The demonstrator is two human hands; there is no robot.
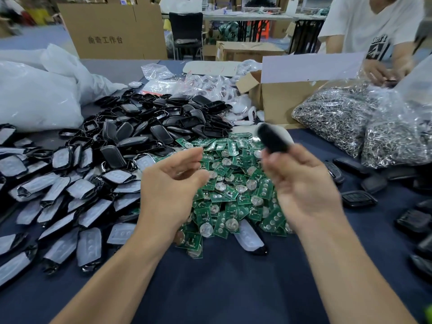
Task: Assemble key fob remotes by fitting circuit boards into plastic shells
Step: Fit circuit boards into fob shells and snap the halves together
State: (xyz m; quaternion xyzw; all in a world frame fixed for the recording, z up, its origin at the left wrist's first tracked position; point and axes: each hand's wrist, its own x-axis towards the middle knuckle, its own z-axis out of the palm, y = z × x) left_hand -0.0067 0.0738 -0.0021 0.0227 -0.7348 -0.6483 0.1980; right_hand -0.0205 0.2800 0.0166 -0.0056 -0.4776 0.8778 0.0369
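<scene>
Right hand [301, 183] pinches the lower end of a black plastic shell [272, 140], raised above the heap of green circuit boards [233, 183]. The shell's long axis tilts up and leftward, its rounded free end pointing away from the person; motion blur hides finer detail. Left hand [170, 183] hovers beside it over the boards, fingers loosely bent, holding nothing. The tabletop [233, 288] carries a dark blue cloth. Glossy black shell halves [152, 122] lie piled behind the boards, film-covered halves [70, 195] to the left, closed fobs [358, 198] to the right. Clear bags of metal rings [339, 118] sit by a cardboard box [275, 101]. Cartons fill the workshop behind.
</scene>
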